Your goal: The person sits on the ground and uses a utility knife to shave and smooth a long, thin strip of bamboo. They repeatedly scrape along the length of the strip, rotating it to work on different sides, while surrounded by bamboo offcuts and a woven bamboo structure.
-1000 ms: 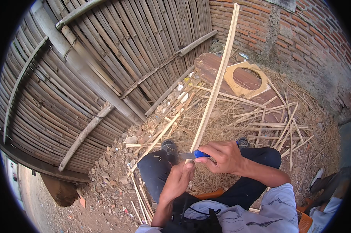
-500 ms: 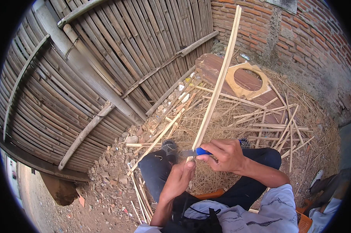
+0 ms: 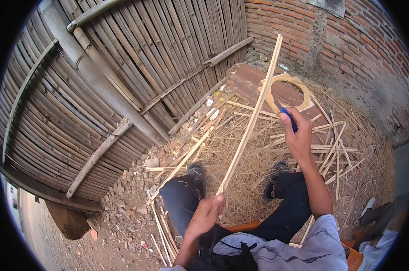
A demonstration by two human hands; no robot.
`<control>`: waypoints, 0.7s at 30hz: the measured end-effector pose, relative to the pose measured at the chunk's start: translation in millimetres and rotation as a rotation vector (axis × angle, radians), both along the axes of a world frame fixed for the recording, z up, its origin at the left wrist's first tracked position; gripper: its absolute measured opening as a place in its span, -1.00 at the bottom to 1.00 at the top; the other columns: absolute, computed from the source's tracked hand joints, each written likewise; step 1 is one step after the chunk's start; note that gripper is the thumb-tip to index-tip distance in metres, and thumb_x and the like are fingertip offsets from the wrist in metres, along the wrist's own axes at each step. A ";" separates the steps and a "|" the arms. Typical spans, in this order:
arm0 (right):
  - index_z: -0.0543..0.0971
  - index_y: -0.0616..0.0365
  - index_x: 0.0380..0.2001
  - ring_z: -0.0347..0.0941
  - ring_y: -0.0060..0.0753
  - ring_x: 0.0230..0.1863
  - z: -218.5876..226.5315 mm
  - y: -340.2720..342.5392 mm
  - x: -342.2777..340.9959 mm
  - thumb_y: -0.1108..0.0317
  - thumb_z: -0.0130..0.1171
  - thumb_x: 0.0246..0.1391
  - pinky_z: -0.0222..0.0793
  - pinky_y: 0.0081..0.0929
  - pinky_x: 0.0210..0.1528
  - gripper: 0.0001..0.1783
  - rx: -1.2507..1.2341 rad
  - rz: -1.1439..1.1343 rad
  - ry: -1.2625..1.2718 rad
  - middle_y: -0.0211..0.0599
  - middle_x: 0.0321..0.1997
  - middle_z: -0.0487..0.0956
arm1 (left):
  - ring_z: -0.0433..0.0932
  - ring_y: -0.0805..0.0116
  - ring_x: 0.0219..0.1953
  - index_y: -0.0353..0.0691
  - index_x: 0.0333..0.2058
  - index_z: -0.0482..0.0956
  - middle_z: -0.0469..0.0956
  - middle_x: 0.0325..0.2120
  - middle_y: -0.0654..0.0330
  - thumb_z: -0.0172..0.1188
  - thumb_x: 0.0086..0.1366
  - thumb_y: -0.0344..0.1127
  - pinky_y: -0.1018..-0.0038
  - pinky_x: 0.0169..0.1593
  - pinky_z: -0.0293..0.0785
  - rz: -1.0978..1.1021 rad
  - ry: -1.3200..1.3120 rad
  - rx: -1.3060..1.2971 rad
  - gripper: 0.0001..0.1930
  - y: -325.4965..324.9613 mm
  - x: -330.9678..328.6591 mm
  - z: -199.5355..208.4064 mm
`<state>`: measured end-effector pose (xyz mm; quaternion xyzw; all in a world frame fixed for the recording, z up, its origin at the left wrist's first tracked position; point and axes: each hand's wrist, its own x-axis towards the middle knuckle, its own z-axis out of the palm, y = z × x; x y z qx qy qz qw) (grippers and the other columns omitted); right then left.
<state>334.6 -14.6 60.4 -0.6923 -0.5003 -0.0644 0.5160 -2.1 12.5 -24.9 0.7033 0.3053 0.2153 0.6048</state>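
My left hand [image 3: 206, 215] grips the lower end of a long, pale split bamboo strip [image 3: 252, 121]. The strip slants up and to the right, its far end near the brick wall. My right hand [image 3: 298, 135] is closed round the blue handle of a knife [image 3: 289, 118], held up to the right of the strip and apart from it. The knife's grey blade points up and left, over a square wooden piece with a round hole [image 3: 282, 85].
Thin shavings [image 3: 247, 180] cover the ground between my feet. More bamboo strips [image 3: 338, 151] lie at the right, others [image 3: 164, 235] by my left leg. A brown board [image 3: 243, 81] lies ahead. A bamboo wall [image 3: 118, 58] rises at left, a brick wall [image 3: 295, 27] behind; another person's foot [image 3: 368, 207] shows at right.
My right hand has moved the knife up and away from the strip's lower end, out to the right. The strip's far end has dropped lower, while my left hand still holds it.
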 end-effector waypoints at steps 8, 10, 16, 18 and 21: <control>0.69 0.17 -0.16 0.68 -0.20 -0.44 -38.3 -6.6 -71.8 0.09 0.42 0.31 0.57 -0.32 -0.41 -0.66 0.013 0.468 -0.234 -0.24 -0.35 0.71 | 0.16 0.60 -0.54 -0.17 -0.33 0.38 0.23 -0.55 0.43 -0.26 0.78 0.04 0.55 -0.47 0.13 -0.122 -0.141 -0.342 -0.49 20.5 -3.3 11.9; 0.69 0.14 -0.17 0.71 -0.18 -0.42 -37.5 -10.7 -78.0 0.08 0.46 0.27 0.59 -0.32 -0.43 -0.66 -0.027 0.529 -0.337 -0.25 -0.33 0.72 | 0.17 0.62 -0.54 -0.17 -0.31 0.39 0.24 -0.55 0.43 -0.26 0.78 0.05 0.56 -0.48 0.12 -0.116 -0.151 -0.326 -0.49 21.6 -2.6 10.1; 0.70 0.11 -0.17 0.69 -0.22 -0.47 -42.7 -13.2 -91.3 0.06 0.45 0.26 0.57 -0.33 -0.47 -0.66 -0.015 0.592 -0.329 -0.29 -0.38 0.70 | 0.23 0.57 -0.53 -0.21 -0.31 0.44 0.27 -0.57 0.41 -0.22 0.78 -0.03 0.52 -0.46 0.19 -0.079 -0.172 -0.229 -0.52 17.4 6.8 17.5; 0.71 0.11 -0.16 0.68 -0.23 -0.48 -45.2 -12.7 -95.2 0.06 0.44 0.26 0.56 -0.33 -0.48 -0.66 0.001 0.583 -0.315 -0.30 -0.39 0.69 | 0.29 0.53 -0.54 -0.25 -0.31 0.45 0.31 -0.59 0.37 -0.18 0.77 -0.07 0.46 -0.45 0.25 -0.026 -0.137 -0.072 -0.53 14.7 11.9 20.6; 0.72 0.17 -0.17 0.70 -0.20 -0.47 -42.3 -13.9 -97.9 0.11 0.51 0.18 0.58 -0.33 -0.47 -0.65 -0.014 0.565 -0.307 -0.25 -0.39 0.72 | 0.36 0.46 -0.55 -0.31 -0.29 0.48 0.38 -0.61 0.28 -0.12 0.75 -0.09 0.36 -0.43 0.32 0.043 -0.060 0.085 -0.55 11.8 19.5 24.9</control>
